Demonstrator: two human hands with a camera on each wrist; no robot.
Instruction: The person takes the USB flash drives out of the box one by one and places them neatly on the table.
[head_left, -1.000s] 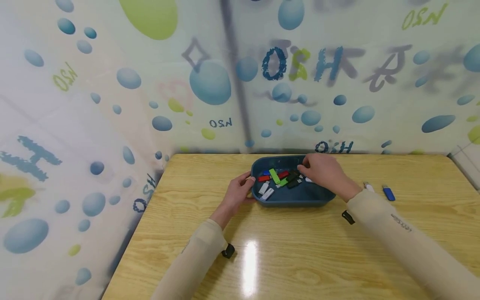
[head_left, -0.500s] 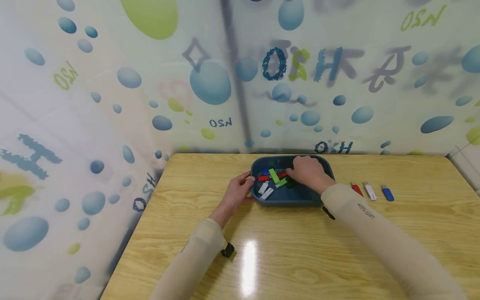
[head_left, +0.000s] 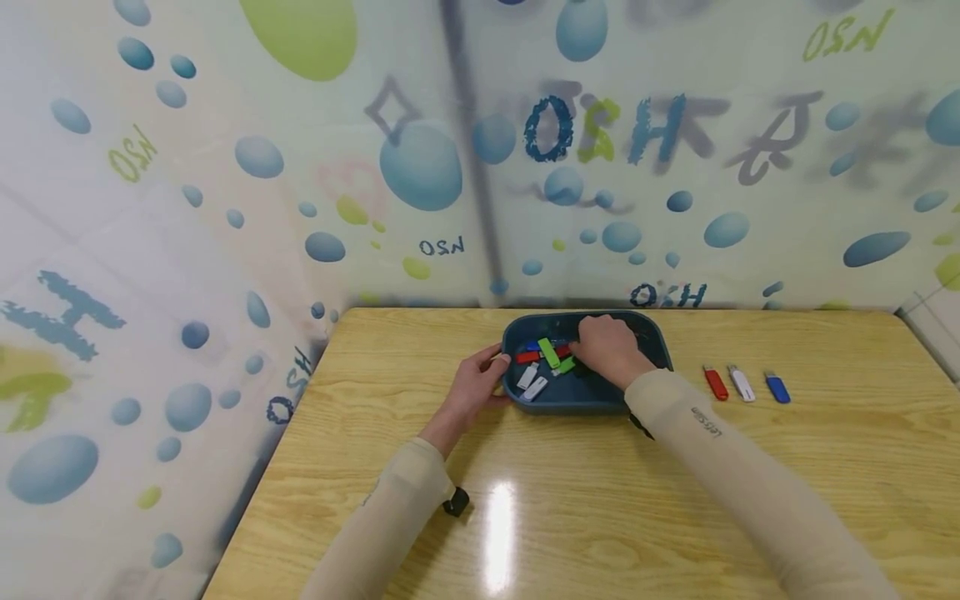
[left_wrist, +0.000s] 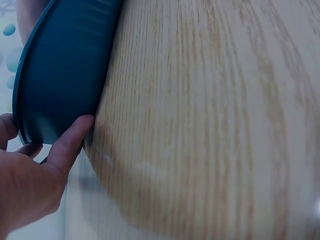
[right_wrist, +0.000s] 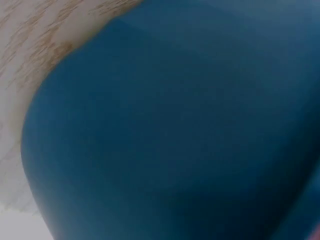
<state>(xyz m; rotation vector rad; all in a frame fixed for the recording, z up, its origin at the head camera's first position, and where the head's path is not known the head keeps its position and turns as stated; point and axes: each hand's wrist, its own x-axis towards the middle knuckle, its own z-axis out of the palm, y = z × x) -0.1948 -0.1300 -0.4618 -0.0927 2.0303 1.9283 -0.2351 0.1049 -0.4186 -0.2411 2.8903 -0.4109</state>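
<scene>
A dark blue-green plastic bin [head_left: 660,335] stands on the wooden table, holding several USB flash drives. My left hand [head_left: 476,380] grips its left end, thumb at the rim; the left wrist view shows fingers of that hand [left_wrist: 35,180] along the outer wall. Inside the bin, my right hand [head_left: 606,343] reaches down among the drives with bent fingers. Its fingertips are hidden, so I cannot tell what they pinch. Left of it lie a bright green drive [head_left: 549,353], a red drive [head_left: 528,357] and a white drive [head_left: 534,388]. The bin's wall [right_wrist: 150,125] fills most of the right wrist view.
Right of the bin, a red drive [head_left: 716,383], a white drive [head_left: 742,384] and a blue drive [head_left: 777,387] lie in a row on the table [head_left: 600,500]. A patterned wall covering [head_left: 420,275] rises behind the table's back edge.
My right hand has moved left and lower into the bin, covering the black drives. Its sleeve has uncovered the red drive on the table. My left hand stays at the bin's end.
</scene>
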